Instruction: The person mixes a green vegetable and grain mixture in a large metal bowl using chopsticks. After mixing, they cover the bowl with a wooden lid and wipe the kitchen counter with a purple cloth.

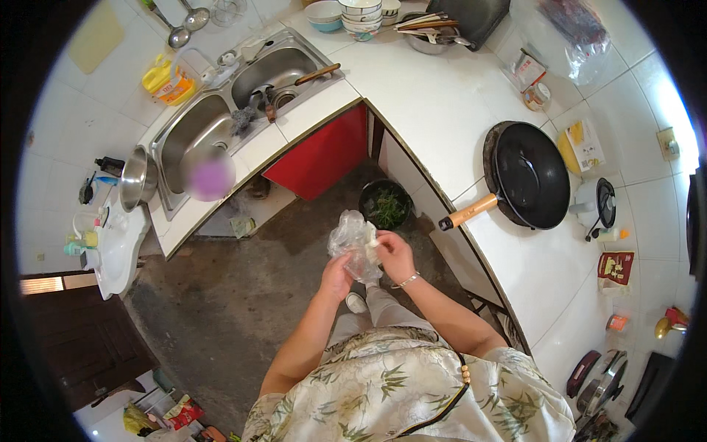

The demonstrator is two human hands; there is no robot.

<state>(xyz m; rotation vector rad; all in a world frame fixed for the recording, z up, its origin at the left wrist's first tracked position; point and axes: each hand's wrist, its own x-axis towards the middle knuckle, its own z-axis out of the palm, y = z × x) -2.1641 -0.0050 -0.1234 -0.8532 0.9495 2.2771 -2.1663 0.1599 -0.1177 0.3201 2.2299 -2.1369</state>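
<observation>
A crumpled clear plastic bag (352,239) is held up in front of my body, above the floor. My left hand (337,278) grips its lower left part with closed fingers. On the other side my right hand (396,256), a bracelet at its wrist, pinches the bag's edge. Something whitish shows at the right fingertips, too small to make out. Just beyond the bag a dark round bin (386,204) stands on the floor with green plant stalks in it. What the bag holds, if anything, cannot be made out.
A double steel sink (193,136) with a wood-handled knife (318,74) lies at the far left. On the right counter (412,96) stands a black wok (532,175), its wooden handle (471,211) jutting over the edge. A steel bowl (138,178) sits beside the sink.
</observation>
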